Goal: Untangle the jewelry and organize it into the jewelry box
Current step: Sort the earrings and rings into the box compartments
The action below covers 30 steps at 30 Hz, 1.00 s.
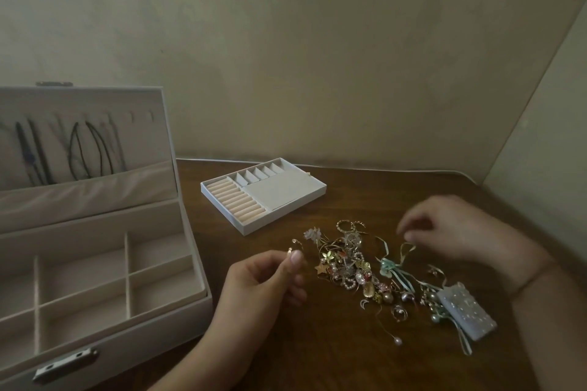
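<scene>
A tangled heap of gold and pearl jewelry (352,267) lies on the dark wooden table. My left hand (263,282) is raised just left of the heap and pinches a small gold ring (289,251) between thumb and forefinger. My right hand (454,228) hovers blurred over the heap's right side, fingers curled downward near a thin ribbon (408,247); whether it holds anything is unclear. The white jewelry box (197,298) stands open at the left, its divided compartments bare and dark cords hanging in its lid (89,149).
A white removable tray (314,197) with ring rolls and small slots sits behind the heap. A small pale blue pouch (467,311) lies at the right, next to a mint bow (387,267). Walls close in behind and at the right.
</scene>
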{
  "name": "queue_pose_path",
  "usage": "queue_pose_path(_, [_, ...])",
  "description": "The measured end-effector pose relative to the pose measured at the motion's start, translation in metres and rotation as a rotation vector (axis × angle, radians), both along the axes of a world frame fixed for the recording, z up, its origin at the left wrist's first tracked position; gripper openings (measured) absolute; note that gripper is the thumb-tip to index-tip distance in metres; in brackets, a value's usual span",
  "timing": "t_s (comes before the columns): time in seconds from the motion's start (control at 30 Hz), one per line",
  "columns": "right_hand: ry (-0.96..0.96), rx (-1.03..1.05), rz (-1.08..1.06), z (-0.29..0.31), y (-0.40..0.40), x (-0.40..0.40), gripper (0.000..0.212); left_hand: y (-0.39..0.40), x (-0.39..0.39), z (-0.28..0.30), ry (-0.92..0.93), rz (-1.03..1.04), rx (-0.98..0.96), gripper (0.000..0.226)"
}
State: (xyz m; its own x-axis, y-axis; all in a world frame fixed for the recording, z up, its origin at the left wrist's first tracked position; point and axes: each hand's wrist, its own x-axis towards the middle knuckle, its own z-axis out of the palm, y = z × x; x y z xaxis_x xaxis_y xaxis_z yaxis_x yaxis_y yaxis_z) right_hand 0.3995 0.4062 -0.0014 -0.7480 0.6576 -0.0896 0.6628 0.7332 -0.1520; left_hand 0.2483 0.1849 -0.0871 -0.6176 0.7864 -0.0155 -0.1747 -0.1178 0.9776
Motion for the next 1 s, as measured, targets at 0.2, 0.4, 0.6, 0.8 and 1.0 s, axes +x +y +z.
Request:
queue_pose_path(0.2, [0.096,0.161,0.160,-0.054,0.007,-0.054,0.028,-0.002,-0.002,0.001,-0.047,-0.041,-0.023,0.015])
queue_pose_path(0.4, [0.088,0.228,0.113,-0.067,0.014,-0.058,0.018,-0.001,-0.001,0.002,-0.033,-0.057,-0.037,0.019])
queue_pose_path(0.6, [0.250,0.070,0.089,-0.045,-0.003,-0.061,0.003,-0.001,-0.004,0.007,-0.298,-0.092,0.050,0.025])
queue_pose_path(0.8, [-0.050,-0.100,0.129,-0.041,-0.019,-0.060,0.010,-0.001,0.001,0.007,-0.304,-0.146,0.039,0.030])
queue_pose_path(1.0, [0.359,-0.030,0.116,-0.017,-0.039,-0.057,0.008,-0.002,0.002,0.010,-0.421,-0.233,0.100,0.040])
